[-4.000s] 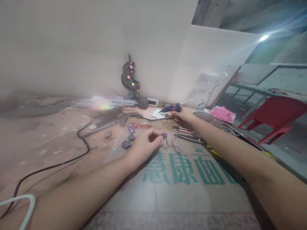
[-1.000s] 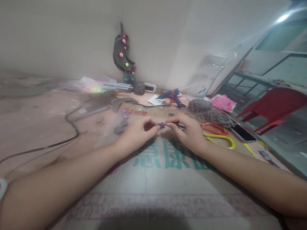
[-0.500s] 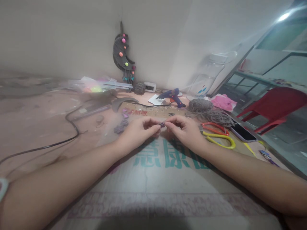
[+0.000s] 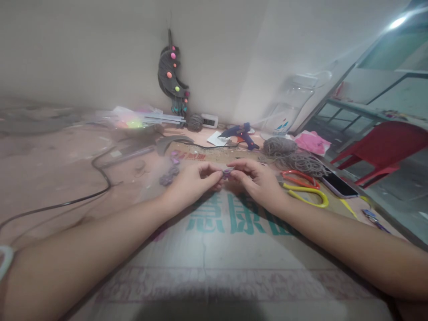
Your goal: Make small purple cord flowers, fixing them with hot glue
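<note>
A small purple piece (image 4: 228, 172) is pinched between the fingertips of both hands over the printed board (image 4: 207, 249). My left hand (image 4: 200, 179) holds its left side between thumb and fingers. Thumb and forefinger of my right hand (image 4: 256, 179) grip it from the right. Its exact shape is partly hidden by the fingers. Several purple pieces (image 4: 170, 175) lie on the board just left of my left hand.
Right of my hands lie yellow-handled scissors (image 4: 309, 196), orange handles (image 4: 302, 179), grey yarn (image 4: 284, 151) and a phone (image 4: 339, 183). Behind are a glue gun (image 4: 242, 133), a clear bottle (image 4: 290, 107) and a hanging moon ornament (image 4: 167, 73). A black cable (image 4: 80, 199) crosses the left.
More of the purple piece shows between my fingertips, and the fingers of my right hand have shifted slightly on it. Both arms stay nearly where they were.
</note>
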Demonstrator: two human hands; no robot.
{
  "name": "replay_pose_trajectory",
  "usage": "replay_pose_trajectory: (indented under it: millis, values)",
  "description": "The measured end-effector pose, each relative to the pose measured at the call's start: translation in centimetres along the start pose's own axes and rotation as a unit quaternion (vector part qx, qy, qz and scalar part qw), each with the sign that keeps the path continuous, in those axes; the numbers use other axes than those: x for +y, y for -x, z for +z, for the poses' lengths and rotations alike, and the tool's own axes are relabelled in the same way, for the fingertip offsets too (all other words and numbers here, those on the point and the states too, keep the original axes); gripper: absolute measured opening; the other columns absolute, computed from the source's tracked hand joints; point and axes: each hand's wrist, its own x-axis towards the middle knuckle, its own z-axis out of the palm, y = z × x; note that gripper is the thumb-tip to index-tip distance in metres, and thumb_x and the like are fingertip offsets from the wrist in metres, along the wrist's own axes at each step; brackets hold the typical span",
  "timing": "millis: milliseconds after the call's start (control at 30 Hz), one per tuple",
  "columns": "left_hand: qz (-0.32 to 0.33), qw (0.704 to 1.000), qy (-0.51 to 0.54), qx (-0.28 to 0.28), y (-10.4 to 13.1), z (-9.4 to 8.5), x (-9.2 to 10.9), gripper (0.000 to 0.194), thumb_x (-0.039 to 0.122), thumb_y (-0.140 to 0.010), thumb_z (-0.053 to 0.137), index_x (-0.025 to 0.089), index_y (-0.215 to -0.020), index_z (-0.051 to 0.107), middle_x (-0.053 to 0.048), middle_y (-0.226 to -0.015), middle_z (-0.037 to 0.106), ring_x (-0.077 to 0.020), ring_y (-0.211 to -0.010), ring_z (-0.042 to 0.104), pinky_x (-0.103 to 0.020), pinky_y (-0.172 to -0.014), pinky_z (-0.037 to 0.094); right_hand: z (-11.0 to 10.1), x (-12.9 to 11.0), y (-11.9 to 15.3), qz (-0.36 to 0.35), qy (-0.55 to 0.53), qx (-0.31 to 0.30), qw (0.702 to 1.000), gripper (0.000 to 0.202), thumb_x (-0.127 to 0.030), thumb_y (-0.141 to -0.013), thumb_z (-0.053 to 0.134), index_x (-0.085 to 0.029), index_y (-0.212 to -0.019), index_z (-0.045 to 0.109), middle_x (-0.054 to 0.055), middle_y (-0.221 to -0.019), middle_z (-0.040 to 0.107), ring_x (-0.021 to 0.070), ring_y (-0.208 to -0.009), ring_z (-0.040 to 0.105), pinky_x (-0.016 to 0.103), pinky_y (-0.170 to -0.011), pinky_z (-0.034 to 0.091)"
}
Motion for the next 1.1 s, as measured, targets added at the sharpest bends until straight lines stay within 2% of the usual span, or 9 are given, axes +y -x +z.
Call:
replay_pose_trajectory:
  millis: [100, 267, 400, 533, 767, 867, 1100]
  values:
    - [0.005, 0.999, -0.026, 0.022, 0.04, 0.00, -0.04, 0.023, 0.038, -0.085, 0.058, 0.016, -0.084, 0.065, -0.005, -0.079, 0.071, -0.0159, -0.072, 0.067, -0.030, -0.071, 0.053, -0.05, 0.08, 0.14, 0.020, -0.046, 0.001, 0.999, 0.014, -0.029, -0.091, 0.056, -0.019, -0.100, 0.059, 0.001, -0.079, 0.069, 0.0135, -0.069, 0.065, 0.026, -0.064, 0.050]
    - [0.001, 0.999, -0.017, 0.032, -0.02, -0.05, -0.06, 0.023, 0.038, -0.085, 0.059, 0.016, -0.085, 0.064, -0.006, -0.084, 0.072, -0.0169, -0.075, 0.068, -0.031, -0.073, 0.054, -0.27, -0.16, 0.20, -0.005, -0.085, -0.008, 0.996, 0.023, -0.034, -0.095, 0.049, -0.018, -0.110, 0.053, 0.001, -0.077, 0.062, 0.0139, -0.070, 0.062, 0.028, -0.066, 0.049]
    - [-0.005, 0.999, -0.003, 0.034, -0.05, -0.04, 0.13, 0.022, 0.037, -0.084, 0.060, 0.015, -0.084, 0.063, -0.006, -0.084, 0.071, -0.0164, -0.075, 0.068, -0.031, -0.073, 0.054, -0.24, -0.25, 0.12, -0.030, -0.046, 0.022, 0.998, 0.019, -0.027, -0.090, 0.058, -0.019, -0.107, 0.056, -0.001, -0.075, 0.060, 0.0128, -0.068, 0.059, 0.026, -0.065, 0.047]
    - [-0.019, 0.998, 0.031, 0.042, -0.04, 0.04, 0.35, 0.022, 0.037, -0.083, 0.062, 0.015, -0.084, 0.062, -0.006, -0.083, 0.070, -0.0155, -0.074, 0.067, -0.029, -0.072, 0.054, -0.45, -0.30, 0.18, -0.062, 0.041, 0.066, 0.995, 0.007, -0.020, -0.091, 0.056, -0.020, -0.091, 0.062, 0.001, -0.079, 0.065, 0.0128, -0.068, 0.058, 0.025, -0.063, 0.044]
    - [-0.017, 0.999, 0.023, 0.043, -0.02, 0.07, 0.38, 0.022, 0.036, -0.082, 0.062, 0.014, -0.083, 0.062, -0.006, -0.081, 0.070, -0.0154, -0.072, 0.067, -0.029, -0.071, 0.053, -0.88, -0.50, 0.48, -0.110, 0.078, 0.036, 0.990, 0.023, -0.021, -0.098, 0.041, -0.019, -0.078, 0.052, 0.001, -0.073, 0.055, 0.0132, -0.068, 0.054, 0.026, -0.066, 0.043]
    - [-0.014, 0.999, 0.021, 0.044, -0.02, 0.08, 0.41, 0.022, 0.037, -0.082, 0.062, 0.015, -0.083, 0.063, -0.005, -0.080, 0.070, -0.0159, -0.072, 0.067, -0.029, -0.070, 0.053, -0.80, -0.56, 0.43, -0.111, 0.073, 0.034, 0.991, 0.024, -0.022, -0.098, 0.041, -0.019, -0.077, 0.053, 0.002, -0.074, 0.058, 0.0139, -0.070, 0.056, 0.027, -0.068, 0.044]
    - [-0.013, 0.999, 0.018, 0.042, -0.08, 0.02, 0.39, 0.022, 0.036, -0.083, 0.062, 0.015, -0.083, 0.063, -0.005, -0.082, 0.071, -0.0153, -0.073, 0.067, -0.028, -0.071, 0.053, -0.48, -0.22, 0.19, -0.117, 0.073, 0.045, 0.989, 0.009, -0.014, -0.091, 0.053, -0.020, -0.087, 0.059, 0.003, -0.082, 0.066, 0.0161, -0.077, 0.061, 0.029, -0.071, 0.047]
